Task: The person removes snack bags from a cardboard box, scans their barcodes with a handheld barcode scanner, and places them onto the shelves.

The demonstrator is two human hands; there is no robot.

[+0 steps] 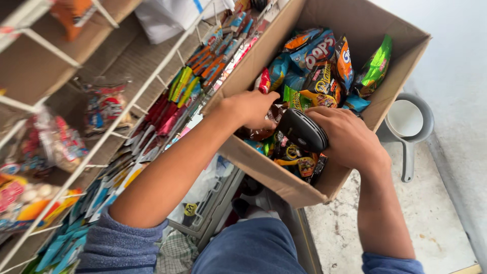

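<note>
A cardboard box (264, 167) of snack bags (319, 66) sits beside a wire rack (116, 122) of packets. Inside the box, the right hand (347, 137) grips a black scanner (303, 130); the left hand (251, 107) closes on a brown bag (264, 133).

Snack packets (324, 76) filled the cardboard box (264, 170). Both hands reached into it: the left hand (251, 107) at its left wall, the right hand (347, 137) beside it, gripping a handheld device (303, 130). A wire rack (127, 109) of packets stood left of the box; a scoop (410, 124) lay on the floor to its right.
</note>
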